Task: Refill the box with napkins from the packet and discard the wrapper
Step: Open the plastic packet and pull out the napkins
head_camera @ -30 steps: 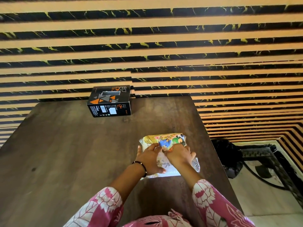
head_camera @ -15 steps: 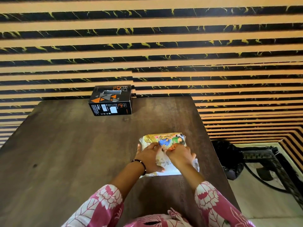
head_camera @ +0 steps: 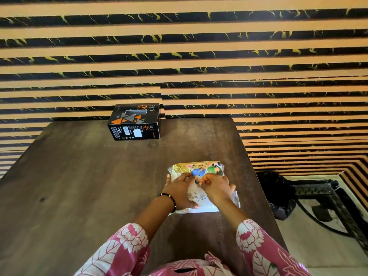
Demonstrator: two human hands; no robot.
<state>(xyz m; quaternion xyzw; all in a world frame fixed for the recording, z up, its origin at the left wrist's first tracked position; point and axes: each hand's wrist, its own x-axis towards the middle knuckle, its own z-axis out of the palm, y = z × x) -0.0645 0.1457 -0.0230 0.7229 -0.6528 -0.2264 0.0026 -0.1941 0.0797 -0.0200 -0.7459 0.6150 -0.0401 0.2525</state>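
A napkin packet (head_camera: 201,168) in clear plastic with a colourful printed top lies on the right part of the dark wooden table (head_camera: 79,186). My left hand (head_camera: 180,191) rests on the packet's left side, its fingertips pinching the wrapper at the top middle. My right hand (head_camera: 216,188) pinches the wrapper right beside it. Most of the packet's near half is hidden under my hands. A black box (head_camera: 135,122) with orange and grey triangles stands at the table's far edge, closed as far as I can see, well away from both hands.
A striped tan and black wall runs behind the table. To the right, on the floor, a black bag-lined bin (head_camera: 278,194) stands by the table's edge, with a black metal frame (head_camera: 326,198) next to it.
Both hands' fingertips have drawn closer together at the packet's top middle and pinch the wrapper there. The packet and the box have stayed in place.
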